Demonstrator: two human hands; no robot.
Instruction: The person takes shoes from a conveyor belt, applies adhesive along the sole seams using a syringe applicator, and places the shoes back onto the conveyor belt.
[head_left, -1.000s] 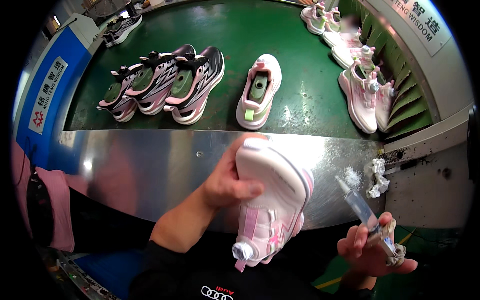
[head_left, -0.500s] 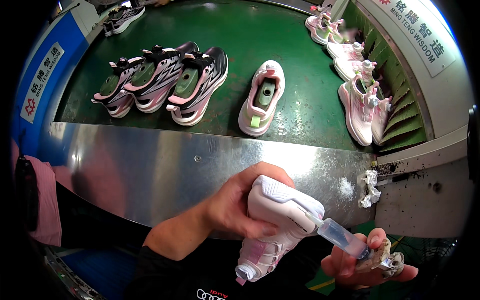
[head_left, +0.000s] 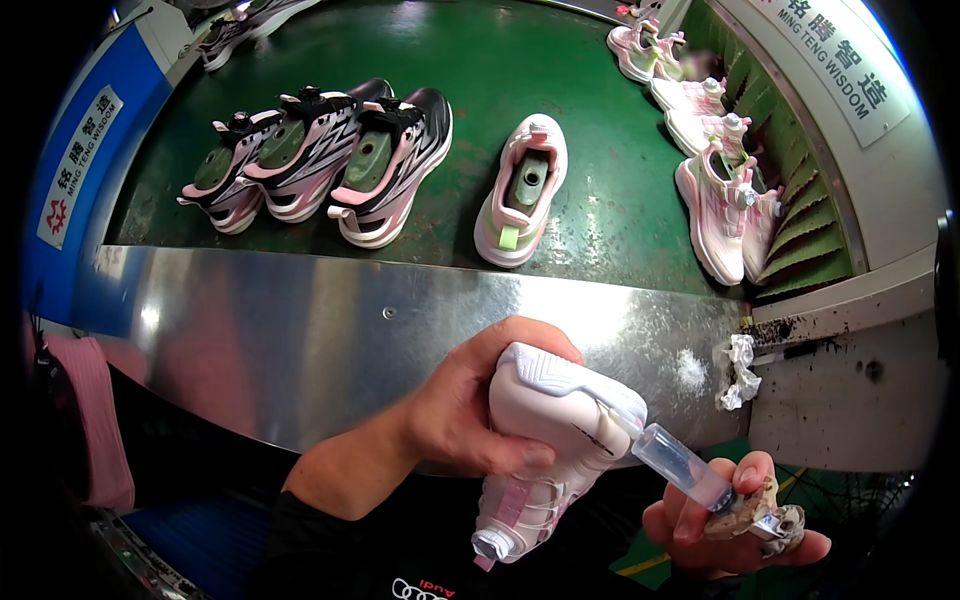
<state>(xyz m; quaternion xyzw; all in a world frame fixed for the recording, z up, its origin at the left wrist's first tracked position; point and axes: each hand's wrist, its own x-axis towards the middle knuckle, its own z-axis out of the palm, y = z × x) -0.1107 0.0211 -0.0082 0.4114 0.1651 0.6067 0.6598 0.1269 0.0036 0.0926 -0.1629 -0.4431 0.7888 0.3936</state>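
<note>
Above the near edge of the metal ledge, my left hand (head_left: pixel 455 405) is closed around a white and pink sneaker (head_left: pixel 550 435). The sneaker is turned so its white sole edge faces up and away, with its laced upper and round dial toward me. A syringe with a clear, cloudy barrel (head_left: pixel 682 468) is gripped in my right hand (head_left: pixel 715 525), its thin tip at the seam between sole and upper. Crumpled beige material (head_left: pixel 765 520) is bunched around the syringe's rear and my right fingers.
On a green belt (head_left: pixel 430 60) stand several black and pink sneakers (head_left: pixel 395 165) and one pale pink sneaker (head_left: pixel 521 195). Pink and white sneakers (head_left: pixel 715 215) line the right side, by green flaps (head_left: pixel 805 235). Crumpled white paper (head_left: pixel 740 372) lies on the metal ledge (head_left: pixel 330 345).
The syringe tip has shifted slightly up and left along the sole seam. My left hand still grips the sneaker, tilted a little differently. Dark shoes at the far left back have moved rightward.
</note>
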